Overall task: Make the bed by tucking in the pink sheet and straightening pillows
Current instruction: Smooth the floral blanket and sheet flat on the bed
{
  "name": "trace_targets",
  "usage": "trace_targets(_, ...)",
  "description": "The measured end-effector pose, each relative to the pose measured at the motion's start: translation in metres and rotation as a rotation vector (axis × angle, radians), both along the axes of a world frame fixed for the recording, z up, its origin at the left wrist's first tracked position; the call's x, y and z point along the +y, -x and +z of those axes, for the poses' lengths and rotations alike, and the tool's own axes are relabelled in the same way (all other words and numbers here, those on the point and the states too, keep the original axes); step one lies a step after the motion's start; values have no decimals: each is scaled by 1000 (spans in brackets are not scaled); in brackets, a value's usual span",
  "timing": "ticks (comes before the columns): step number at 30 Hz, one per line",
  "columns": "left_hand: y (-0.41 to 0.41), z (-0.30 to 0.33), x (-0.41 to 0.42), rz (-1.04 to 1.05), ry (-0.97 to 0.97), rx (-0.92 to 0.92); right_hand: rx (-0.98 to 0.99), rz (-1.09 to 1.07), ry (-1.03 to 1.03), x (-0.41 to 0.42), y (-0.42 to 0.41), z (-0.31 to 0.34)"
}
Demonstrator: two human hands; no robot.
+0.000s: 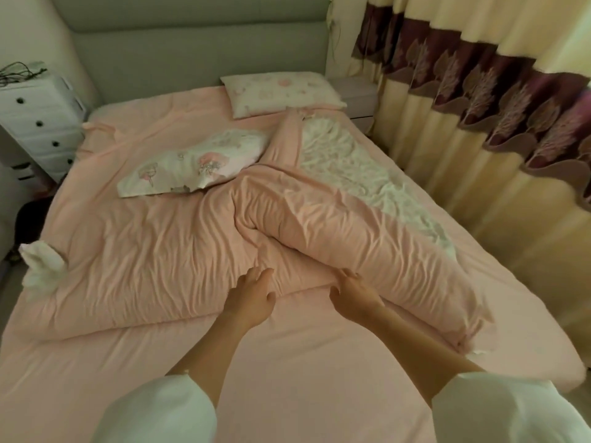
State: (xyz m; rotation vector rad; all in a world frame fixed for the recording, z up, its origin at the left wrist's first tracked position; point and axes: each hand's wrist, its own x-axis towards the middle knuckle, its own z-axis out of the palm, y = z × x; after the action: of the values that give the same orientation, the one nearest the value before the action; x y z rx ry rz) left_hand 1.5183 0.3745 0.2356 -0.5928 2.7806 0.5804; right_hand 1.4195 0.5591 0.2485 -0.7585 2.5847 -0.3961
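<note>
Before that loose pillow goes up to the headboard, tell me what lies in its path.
Nothing visible blocks it. The loose pillow lies mid-bed, and only flat pink sheet lies between it and the headboard. The other pillow sits to the right.

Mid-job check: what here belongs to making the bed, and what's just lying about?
Job:
pink comforter
pink sheet
skewed pillow
headboard pillow
left hand
right hand

Lying about:
white drawers
curtains
white cloth

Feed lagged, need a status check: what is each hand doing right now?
Left hand: open, fingers resting on the pink duvet.
Right hand: fingers curled over the duvet's folded edge; grip cannot be confirmed.
</note>
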Motion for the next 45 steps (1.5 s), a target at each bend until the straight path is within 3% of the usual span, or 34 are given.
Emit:
trace_targets(7, 101, -7, -23, -91, 45, 49, 24, -100, -51, -12, 95, -6)
trace_targets(17, 259, -48, -60, -235, 394, -65, 102, -162, -185, -44, 224, -56)
trace_targets(22, 309, -104, -74, -270, 499, -130, 144, -190, -255, -60, 302, -94)
trace_targets(26, 311, -161, -80, -262, 490, -117, 20, -287, -275, -70, 342, -133)
trace_targets(29, 320, -189, -92, -238, 445, -120, -91, -275, -299, -80, 338, -181)
trace_targets(33, 332, -210, -100, -219, 405, -122, -70, -306, -265, -87, 345, -212)
trace_targets(39, 325, -199, -93, -192, 417, -108, 246, -246, -130, -80, 325, -210)
trace_targets(45, 273, -157, -71, -249, 485, 67, 420, -229, 45, -44, 251, -177)
